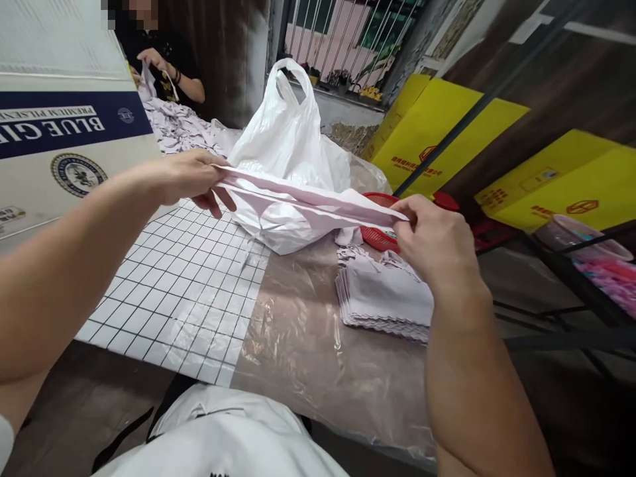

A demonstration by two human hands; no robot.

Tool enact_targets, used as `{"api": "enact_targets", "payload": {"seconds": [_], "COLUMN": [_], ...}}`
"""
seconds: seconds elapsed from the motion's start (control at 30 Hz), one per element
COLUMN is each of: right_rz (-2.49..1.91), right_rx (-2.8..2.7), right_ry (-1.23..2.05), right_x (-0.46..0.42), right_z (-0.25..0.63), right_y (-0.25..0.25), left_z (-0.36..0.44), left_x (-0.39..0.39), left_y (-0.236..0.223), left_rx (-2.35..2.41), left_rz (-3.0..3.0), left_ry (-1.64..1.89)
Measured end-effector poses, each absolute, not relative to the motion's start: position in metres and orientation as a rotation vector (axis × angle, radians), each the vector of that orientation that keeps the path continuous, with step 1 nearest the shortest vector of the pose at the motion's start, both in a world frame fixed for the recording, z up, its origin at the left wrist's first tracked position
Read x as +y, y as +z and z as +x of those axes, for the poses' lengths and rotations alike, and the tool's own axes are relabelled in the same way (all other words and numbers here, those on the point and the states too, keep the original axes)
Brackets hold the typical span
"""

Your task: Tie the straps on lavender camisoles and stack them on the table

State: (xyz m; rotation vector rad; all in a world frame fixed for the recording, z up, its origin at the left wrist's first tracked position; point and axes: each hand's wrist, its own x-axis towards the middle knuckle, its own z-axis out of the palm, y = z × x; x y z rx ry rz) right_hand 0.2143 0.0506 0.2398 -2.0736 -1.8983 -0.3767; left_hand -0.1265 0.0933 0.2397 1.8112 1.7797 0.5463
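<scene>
My left hand (191, 177) pinches one end of a pale pink folded cloth piece (308, 197), and my right hand (432, 237) pinches the other end. The piece is stretched flat between them, above the table. Below my right hand lies a neat stack of similar pale folded pieces (385, 298) on the clear plastic sheet (318, 358). A red basket (380, 235) sits just behind the stretched piece, partly hidden by it.
A white plastic bag (291, 142) stands behind the cloth. A grid-patterned sheet (183, 291) covers the table's left. A printed cardboard box (64, 142) is at left, yellow boxes (447, 129) at right. Another person (163, 66) handles cloth pieces at the far end.
</scene>
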Motion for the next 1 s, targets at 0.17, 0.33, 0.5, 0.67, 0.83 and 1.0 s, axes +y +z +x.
{"api": "enact_targets", "payload": {"seconds": [0.17, 0.33, 0.5, 0.67, 0.83, 1.0], "right_rz": [-2.025, -1.942, -1.801, -1.526, -1.418, -1.427], "right_rx": [-2.145, -2.425, -2.465, -2.560, -2.517, -2.519], "right_ry": [-0.331, 0.042, 0.296, 0.559, 0.661, 0.650], "right_x": [-0.009, -0.079, -0.113, -0.114, -0.115, -0.108], "right_z": [0.230, 0.230, 0.241, 0.252, 0.248, 0.255], "right_y": [0.150, 0.035, 0.012, 0.030, 0.037, 0.038], "left_z": [-0.128, -0.140, -0.163, -0.178, -0.179, -0.181], "left_x": [0.041, -0.038, -0.076, -0.073, -0.077, -0.086], "left_y": [0.149, 0.027, 0.003, 0.029, 0.041, 0.028], "left_rx": [1.692, 1.732, 1.553, 1.367, 1.291, 1.416], "left_rz": [1.646, 1.958, 2.045, 1.927, 1.895, 2.172], "left_ry": [0.334, 0.169, 0.289, 0.178, 0.196, 0.357]}}
